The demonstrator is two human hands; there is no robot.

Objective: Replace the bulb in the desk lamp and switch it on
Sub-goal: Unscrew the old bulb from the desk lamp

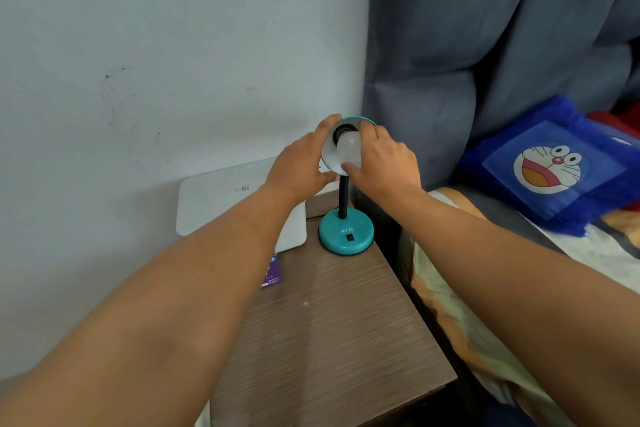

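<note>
A teal lamp point(346, 230) stands at the back right of the brown counter point(329, 329), its round base bearing the letters ATN above a small black switch point(350, 237). A black neck rises from the base to the shade point(330, 158), which is tilted so its white inside faces the camera. The white bulb point(349, 148) sits in the shade at the dark socket (whether it is screwed fully home cannot be told). The right hand point(384, 163) is closed on the bulb, fingers over its right side and thumb under it. The left hand point(301, 166) grips the shade's left rim, fingertips over the top edge and thumb at the lower edge. Behind the left forearm a flat white box point(221, 198) leans against the wall, and a purple card point(272, 272) lies on the counter just beside that arm. To the right is a bed with a blue cartoon pillow point(550, 166)
</note>
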